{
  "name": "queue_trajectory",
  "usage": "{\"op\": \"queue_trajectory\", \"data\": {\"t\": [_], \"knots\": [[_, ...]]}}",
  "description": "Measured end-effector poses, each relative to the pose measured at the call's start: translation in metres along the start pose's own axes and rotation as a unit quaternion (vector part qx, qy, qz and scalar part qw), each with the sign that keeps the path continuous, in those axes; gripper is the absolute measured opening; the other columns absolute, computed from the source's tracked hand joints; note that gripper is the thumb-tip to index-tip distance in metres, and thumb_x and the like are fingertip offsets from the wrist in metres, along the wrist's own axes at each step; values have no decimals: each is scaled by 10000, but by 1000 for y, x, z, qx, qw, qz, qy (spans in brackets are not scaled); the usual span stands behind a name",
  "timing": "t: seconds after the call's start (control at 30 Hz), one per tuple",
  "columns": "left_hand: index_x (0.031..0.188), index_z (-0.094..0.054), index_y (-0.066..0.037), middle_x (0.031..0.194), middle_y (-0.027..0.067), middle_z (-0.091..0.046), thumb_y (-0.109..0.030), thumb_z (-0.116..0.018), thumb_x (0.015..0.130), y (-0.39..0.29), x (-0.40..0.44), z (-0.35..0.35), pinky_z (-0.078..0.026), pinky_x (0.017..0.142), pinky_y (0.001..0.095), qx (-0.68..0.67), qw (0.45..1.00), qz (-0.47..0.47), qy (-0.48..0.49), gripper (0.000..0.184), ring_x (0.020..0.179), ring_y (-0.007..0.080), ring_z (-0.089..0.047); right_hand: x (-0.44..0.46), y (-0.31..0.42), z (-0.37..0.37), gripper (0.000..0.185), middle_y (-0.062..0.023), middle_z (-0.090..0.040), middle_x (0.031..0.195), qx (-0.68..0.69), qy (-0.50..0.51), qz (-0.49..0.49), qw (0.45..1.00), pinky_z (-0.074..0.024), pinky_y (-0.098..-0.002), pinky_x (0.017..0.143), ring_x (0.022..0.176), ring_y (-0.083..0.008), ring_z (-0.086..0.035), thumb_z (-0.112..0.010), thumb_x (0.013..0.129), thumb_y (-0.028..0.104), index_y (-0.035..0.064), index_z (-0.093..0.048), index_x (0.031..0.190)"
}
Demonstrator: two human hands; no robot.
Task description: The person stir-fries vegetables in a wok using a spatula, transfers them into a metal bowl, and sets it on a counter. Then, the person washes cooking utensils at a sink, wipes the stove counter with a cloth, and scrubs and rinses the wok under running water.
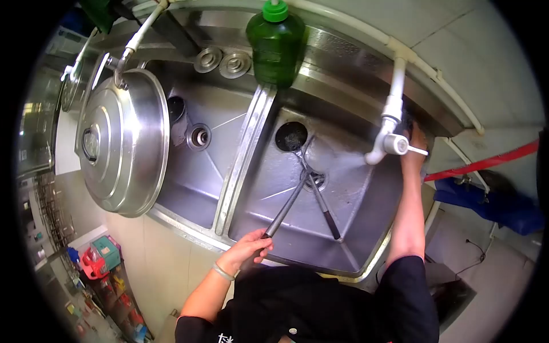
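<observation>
And here's the left hand point(251, 247), fingers curled snugly round the dark grip of a held utensil point(286, 206) that slants down into the right basin point(372, 200) of a smooth grey steel sink. Over at the far right, the right hand point(419, 140) reaches in beside the white plastic tap point(394, 143); its fingers are mostly hidden, so I can't tell how far they're spread or what they hold. A loose utensil point(325, 208) with a black grip lies in that basin, the 2 slim shafts crossing by the round drain point(316, 182). There's a dark round head point(291, 137) up there, and misty water point(346, 164) is spraying from the spout across wet metal.

A pale, smooth bangle point(223, 271) rings the left wrist; on the black shirt point(320, 303), white lettering point(226, 338) is cut off, too partial to read. At the back stands a translucent green bottle point(277, 54) with a ribbed cap, 2 ringed metal strainers point(234, 66) beside it. To the left looms a shiny domed lid point(123, 143), stepped in circles, with a loop handle. Further out: a flat red strap point(486, 161), crumpled blue cloth point(492, 206).
</observation>
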State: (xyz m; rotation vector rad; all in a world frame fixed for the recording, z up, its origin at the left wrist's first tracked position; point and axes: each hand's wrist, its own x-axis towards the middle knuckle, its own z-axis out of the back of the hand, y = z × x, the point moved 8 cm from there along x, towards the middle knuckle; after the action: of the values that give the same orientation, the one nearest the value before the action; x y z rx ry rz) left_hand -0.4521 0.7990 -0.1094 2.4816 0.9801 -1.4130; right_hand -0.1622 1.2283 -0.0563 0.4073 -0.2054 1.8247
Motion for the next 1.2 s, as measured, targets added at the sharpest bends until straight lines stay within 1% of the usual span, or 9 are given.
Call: {"op": "queue_trajectory", "data": {"t": [0.33, 0.43, 0.53, 0.63, 0.73, 0.9, 0.97, 1.07, 1.2], "knots": [[1313, -424, -66, 880, 29, -502, -142, -549, 970, 11, -1, -3, -388, 435, 175, -4, 999, 34, -20, 372, 603, 47, -450, -206, 164, -223, 350, -184, -576, 1088, 269, 231, 93, 931, -456, -453, 883, 968, -354, -559, -592, 872, 160, 39, -575, 1200], [1274, -452, -55, 863, 17, -506, -138, -552, 971, 8, -1, -10, -380, 427, 166, -38, 998, 43, -5, 330, 601, 36, -451, -147, 133, -232, 164, -155, -594, 943, 341, 210, -200, 894, -471, -449, 685, 837, -291, -564, -579, 907, 186, 36, -635, 943], [1256, -472, -49, 855, 13, -507, -136, -564, 964, 6, 2, -6, -383, 421, 168, -22, 999, 33, -14, 318, 596, 36, -452, -168, 130, -225, 397, -267, -511, 1205, 309, 268, -292, 864, -365, -556, 1011, 1188, -455, -435, -581, 872, 251, 20, -573, 1195], [1255, -477, -37, 834, 5, -510, -139, -570, 962, 7, 3, 2, -384, 408, 173, -4, 998, 45, -36, 324, 571, 36, -449, -207, 192, -189, 421, -159, -592, 984, 247, 177, 177, 936, -471, -418, 849, 929, -283, -577, -622, 879, 307, -15, -581, 1146], [1424, -334, -2, 778, -2, -492, -164, -550, 969, 5, 1, 2, -403, 424, 203, 61, 996, 37, -46, 530, 559, 50, -449, -196, 117, -233, 472, -198, -595, 1037, 326, 295, -207, 874, -424, -428, 940, 993, -324, -569, -610, 891, 320, 0, -552, 1233], [1385, -371, 47, 643, 45, -508, -208, -553, 968, -17, 10, -7, -456, 478, 287, 183, 979, -30, -87, 521, 477, 132, -491, -192, 121, -236, 504, -204, -571, 1184, 246, 258, -106, 928, -404, -429, 976, 1118, -361, -522, -558, 908, 309, 63, -482, 1342], [1365, -393, 6, 779, 157, -585, -180, -564, 956, -37, -6, -2, -475, 490, 319, 486, 861, -48, -143, 481, 571, 184, -602, -230, 145, -234, 506, -159, -559, 1244, 269, 346, 31, 898, -392, -420, 1008, 1178, -355, -491, -573, 896, 193, 117, -466, 1385], [1347, -432, -4, 857, 185, -607, -165, -569, 920, -41, -31, -4, -505, 551, 356, 628, 723, -217, -190, 477, 668, 252, -648, -233, 45, -262, 438, -141, -556, 1303, 309, 321, -160, 881, -386, -436, 1046, 1158, -306, -534, -579, 885, 123, 95, -544, 1321], [1342, -486, -59, 771, 89, -521, -82, -565, 844, -74, -59, -16, -494, 536, 341, 783, 498, -215, -304, 505, 646, 214, -594, -203, -43, -191, 515, -100, -552, 1269, 545, 108, -483, 677, -398, -375, 1016, 1126, -231, -534, -545, 929, 81, 55, -398, 1422]]}}
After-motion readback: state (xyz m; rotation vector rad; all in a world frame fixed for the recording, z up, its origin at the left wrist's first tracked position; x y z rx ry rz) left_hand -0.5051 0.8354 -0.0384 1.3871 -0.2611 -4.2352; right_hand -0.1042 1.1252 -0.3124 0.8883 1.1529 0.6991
